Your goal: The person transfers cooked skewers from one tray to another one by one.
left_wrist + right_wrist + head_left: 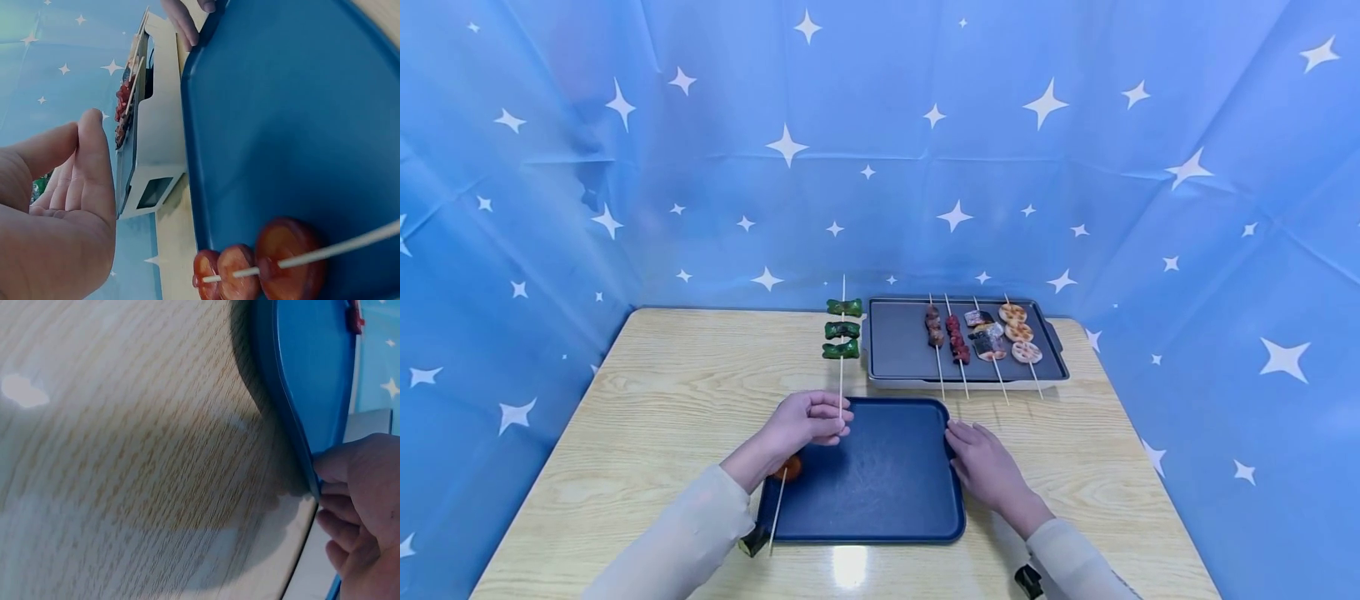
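My left hand pinches the bare lower stick of a skewer of green pepper pieces, held upright above the back left of a blue tray. In the left wrist view, the thumb and fingertips of that hand meet, with a bit of green behind them. My right hand grips the tray's right rim, its thumb over the edge and the other fingers curled outside. A skewer of glossy orange-red rounds lies at the tray's left side, partly hidden by my left arm in the head view.
Behind the tray stands a grill with a dark flat plate. On its right half lie several skewers: brown meat, red meat, fish and pale lotus root slices. A star-patterned blue curtain surrounds the wooden table.
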{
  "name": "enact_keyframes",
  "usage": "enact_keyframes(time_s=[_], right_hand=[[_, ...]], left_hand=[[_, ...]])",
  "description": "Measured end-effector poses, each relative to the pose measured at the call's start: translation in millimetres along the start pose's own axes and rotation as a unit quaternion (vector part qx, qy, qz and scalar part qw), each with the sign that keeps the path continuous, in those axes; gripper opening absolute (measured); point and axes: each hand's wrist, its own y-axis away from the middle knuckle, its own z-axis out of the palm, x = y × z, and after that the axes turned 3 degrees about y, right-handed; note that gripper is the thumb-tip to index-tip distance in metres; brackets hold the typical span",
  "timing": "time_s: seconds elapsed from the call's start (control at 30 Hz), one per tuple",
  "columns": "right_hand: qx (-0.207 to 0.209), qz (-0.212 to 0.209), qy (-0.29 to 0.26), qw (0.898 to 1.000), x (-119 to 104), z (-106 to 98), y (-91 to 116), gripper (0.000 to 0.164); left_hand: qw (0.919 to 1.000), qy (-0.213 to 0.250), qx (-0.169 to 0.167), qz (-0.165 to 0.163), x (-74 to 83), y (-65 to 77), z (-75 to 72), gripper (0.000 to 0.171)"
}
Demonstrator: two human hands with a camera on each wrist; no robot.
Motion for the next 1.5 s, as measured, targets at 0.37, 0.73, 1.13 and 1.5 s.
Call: enact_keyframes(time_s=[0.37, 0.73, 1.13, 1.5], right_hand=[[0.026, -0.012, 0.005, 1.000, 0, 1, 0, 0.045], [0.019, -0.012, 0.008, 1.000, 1, 0, -1, 0.046], [0.016, -0.009, -0.003, 1.000, 2, 2, 0, 0.046], [0.009, -0.006, -0.006, 1.000, 1, 0, -1, 0.046]], left_hand=[[0.9987, -0.041, -0.021, -0.019, -12.9, 28.3, -16.7, 0.038], [0.9978, -0.024, -0.040, -0.048, -32.3, 50.3, -17.6, 0.043], [0.9952, -0.020, -0.073, -0.063, -48.0, 62.0, -8.3, 0.035], [0.9935, -0.020, -0.077, -0.081, -66.2, 65.8, 6.4, 0.027]])
